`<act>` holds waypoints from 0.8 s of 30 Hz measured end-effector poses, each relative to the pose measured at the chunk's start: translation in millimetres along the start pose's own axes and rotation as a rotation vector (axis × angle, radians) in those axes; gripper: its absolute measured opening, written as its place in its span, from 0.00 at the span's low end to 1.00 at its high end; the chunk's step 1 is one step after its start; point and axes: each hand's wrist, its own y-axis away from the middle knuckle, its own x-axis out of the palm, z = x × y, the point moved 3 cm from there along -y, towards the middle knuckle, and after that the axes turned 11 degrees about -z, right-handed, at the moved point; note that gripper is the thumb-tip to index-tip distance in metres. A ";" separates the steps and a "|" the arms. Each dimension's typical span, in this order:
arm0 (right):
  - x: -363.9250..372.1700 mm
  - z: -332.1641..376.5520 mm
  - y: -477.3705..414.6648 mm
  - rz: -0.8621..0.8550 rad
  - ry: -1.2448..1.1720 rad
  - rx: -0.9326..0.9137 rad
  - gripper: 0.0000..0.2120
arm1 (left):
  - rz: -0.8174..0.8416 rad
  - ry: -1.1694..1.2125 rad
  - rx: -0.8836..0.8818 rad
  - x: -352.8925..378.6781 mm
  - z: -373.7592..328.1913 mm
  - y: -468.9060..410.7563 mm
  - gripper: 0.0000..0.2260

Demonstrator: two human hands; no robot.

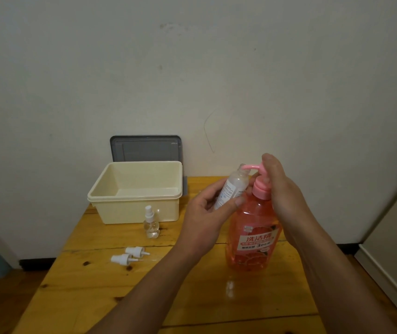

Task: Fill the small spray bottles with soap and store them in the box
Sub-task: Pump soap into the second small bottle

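Head view: spray bottle [231, 186] between hands.

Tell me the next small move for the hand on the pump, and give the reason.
Probably press the pink pump head down with the right hand. The left hand holds the open small bottle tilted with its mouth at the pump's spout, and the right hand rests on top of the soap bottle, so a press should send soap in.

Single head view, looking forward and down over desk [96, 297] toward far edge and wall [216, 68]; hands close.
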 end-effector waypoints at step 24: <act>-0.4 2.0 -0.9 0.001 0.031 0.008 0.24 | -0.001 -0.025 -0.007 -3.0 -0.2 1.2 0.18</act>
